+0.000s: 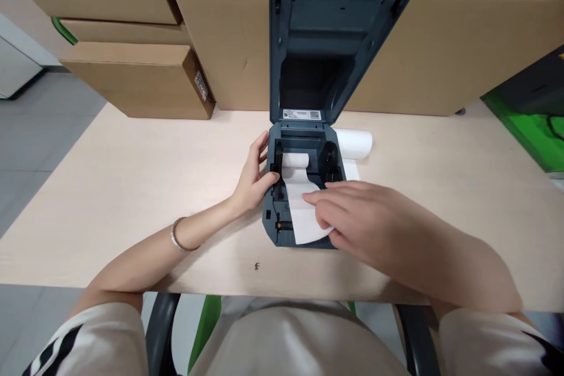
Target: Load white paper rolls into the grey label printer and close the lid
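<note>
A dark blue label printer (pixel 282 229) stands on the light wooden table (pixel 132 188) with its lid (pixel 326 29) swung up. A small white paper roll (pixel 294 160) sits inside it, and its paper strip (pixel 304 220) runs forward over the front. My left hand (pixel 254 179) rests against the printer's left side, thumb at the roll holder, fingers curved on the housing. My right hand (pixel 352 214) lies flat on the paper strip, fingers stretched out and pressing it down. A bracelet is on my left wrist.
A second white paper roll (pixel 355 144) lies on the table behind the printer to the right. Large cardboard boxes (pixel 145 79) are stacked along the table's far edge. Something green (pixel 533 129) is at the right. A chair's black armrests show below.
</note>
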Tool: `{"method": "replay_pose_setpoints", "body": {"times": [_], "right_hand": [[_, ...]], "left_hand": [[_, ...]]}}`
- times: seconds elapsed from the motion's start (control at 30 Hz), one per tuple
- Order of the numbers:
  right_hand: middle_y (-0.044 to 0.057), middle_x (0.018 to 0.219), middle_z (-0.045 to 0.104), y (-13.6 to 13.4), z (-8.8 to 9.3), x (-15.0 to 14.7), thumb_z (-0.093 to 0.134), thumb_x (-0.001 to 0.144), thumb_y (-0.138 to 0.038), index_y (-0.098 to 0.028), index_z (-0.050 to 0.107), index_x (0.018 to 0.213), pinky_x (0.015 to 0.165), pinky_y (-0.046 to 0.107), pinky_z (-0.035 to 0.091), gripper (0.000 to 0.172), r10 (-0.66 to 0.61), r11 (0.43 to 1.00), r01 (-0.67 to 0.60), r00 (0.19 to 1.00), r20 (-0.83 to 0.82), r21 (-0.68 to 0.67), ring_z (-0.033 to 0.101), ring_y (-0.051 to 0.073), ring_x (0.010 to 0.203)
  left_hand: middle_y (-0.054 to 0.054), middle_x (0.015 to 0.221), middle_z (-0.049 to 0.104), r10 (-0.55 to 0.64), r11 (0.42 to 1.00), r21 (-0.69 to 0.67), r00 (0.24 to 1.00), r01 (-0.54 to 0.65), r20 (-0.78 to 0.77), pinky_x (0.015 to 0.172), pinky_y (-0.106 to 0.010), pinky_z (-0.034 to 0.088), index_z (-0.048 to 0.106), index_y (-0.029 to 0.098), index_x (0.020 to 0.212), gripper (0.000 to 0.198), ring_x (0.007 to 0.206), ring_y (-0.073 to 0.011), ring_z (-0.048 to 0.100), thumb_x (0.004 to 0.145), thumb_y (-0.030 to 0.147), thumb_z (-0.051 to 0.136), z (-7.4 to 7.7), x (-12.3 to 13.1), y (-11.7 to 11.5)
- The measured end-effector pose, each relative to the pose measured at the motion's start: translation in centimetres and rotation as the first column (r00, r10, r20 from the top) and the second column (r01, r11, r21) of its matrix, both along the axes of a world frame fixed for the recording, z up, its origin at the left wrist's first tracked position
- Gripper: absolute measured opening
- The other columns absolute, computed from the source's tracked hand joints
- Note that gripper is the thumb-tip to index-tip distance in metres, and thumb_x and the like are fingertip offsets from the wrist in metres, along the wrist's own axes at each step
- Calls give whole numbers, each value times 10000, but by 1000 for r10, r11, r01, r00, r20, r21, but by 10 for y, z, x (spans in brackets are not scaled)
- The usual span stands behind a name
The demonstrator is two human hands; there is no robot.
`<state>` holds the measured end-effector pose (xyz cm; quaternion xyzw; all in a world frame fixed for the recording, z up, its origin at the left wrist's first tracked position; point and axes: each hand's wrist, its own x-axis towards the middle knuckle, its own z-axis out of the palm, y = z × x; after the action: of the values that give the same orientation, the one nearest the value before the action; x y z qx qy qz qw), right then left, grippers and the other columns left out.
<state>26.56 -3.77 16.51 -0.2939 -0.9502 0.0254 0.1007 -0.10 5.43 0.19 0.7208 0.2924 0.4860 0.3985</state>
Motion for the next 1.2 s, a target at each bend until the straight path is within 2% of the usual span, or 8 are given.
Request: {"method": "replay_pose_setpoints", "body": {"times": [0.1, 0.2, 0.6, 0.87, 0.97, 1.07, 1.13, 1.2], "right_hand": [[191, 1205, 859, -17, -6, -5, 551, 830, -13, -150, 818, 1008, 986, 443, 711, 349, 53, 977, -76, 992, 116, 202, 848, 323, 1065], [227, 1270, 843, -24, -12, -10, 489, 890, -25, -95, 851, 1073, 1071, 415, 705, 412, 34, 958, -65, 993, 114, 280, 843, 325, 1184], [280, 1439, 767, -35, -25, -8, 615, 947, -83, -14, 787, 1288, 1178, 427, 665, 388, 74, 979, -114, 971, 225, 171, 761, 372, 1386], [255, 1345, 812, -35, -28, -7, 586, 974, -89, -15, 795, 1256, 1138, 396, 684, 359, 100, 971, -150, 963, 251, 187, 771, 359, 1372], [223, 1269, 840, -40, -32, -6, 646, 945, -97, -35, 823, 1198, 1117, 419, 694, 316, 86, 976, -120, 979, 186, 181, 769, 372, 1373], [184, 1254, 852, -42, -20, 1, 696, 1040, -227, -90, 845, 1095, 1071, 400, 697, 210, 82, 986, -91, 994, 72, 138, 805, 332, 1292], [123, 1229, 863, -34, 2, 9, 675, 1113, -402, -169, 843, 1088, 936, 371, 703, 288, 72, 997, -72, 997, 6, -10, 839, 268, 1115], [56, 1098, 866, -16, 25, 21, 644, 1127, -522, -251, 824, 1027, 757, 367, 653, 340, -24, 979, 9, 997, -72, -205, 806, 223, 879]], "left_hand": [[-64, 1907, 319, -9, 1000, -4, 1000, 9, 7, 1388, -621, 437, 310, 430, 1763, 890, 1740, -421, 392, 1009, 593, 753, 1, 1, 1], [-81, 1905, 320, 4, 1000, -28, 1000, -5, -8, 1378, -610, 451, 304, 406, 1760, 933, 1736, -425, 393, 984, 629, 771, 0, 2, 2], [-87, 1892, 321, 17, 993, -113, 998, -24, -62, 1381, -597, 447, 320, 393, 1769, 924, 1754, -409, 345, 990, 581, 781, 6, -1, -2], [-45, 1946, 204, -2, 989, -147, 998, -6, -57, 1436, -606, 346, 227, 477, 1800, 981, 1800, -414, 244, 1007, 635, 782, 12, 2, -3], [-39, 1955, 183, 9, 983, -183, 998, -19, -57, 1456, -615, 298, 217, 478, 1807, 1005, 1814, -420, 198, 1001, 635, 795, 10, 1, -3], [-27, 1960, 171, 7, 978, -208, 1000, -12, -26, 1483, -599, 243, 252, 466, 1805, 962, 1822, -407, 178, 1016, 645, 770, 6, 0, -4], [-14, 1964, 165, 4, 976, -218, 1000, 0, 16, 1495, -577, 222, 284, 455, 1800, 916, 1826, -393, 175, 1031, 657, 740, 3, 1, -4], [-6, 1964, 177, 10, 972, -234, 997, 8, 73, 1496, -569, 220, 312, 451, 1791, 891, 1826, -388, 185, 1033, 687, 717, 0, 2, -2]]}}
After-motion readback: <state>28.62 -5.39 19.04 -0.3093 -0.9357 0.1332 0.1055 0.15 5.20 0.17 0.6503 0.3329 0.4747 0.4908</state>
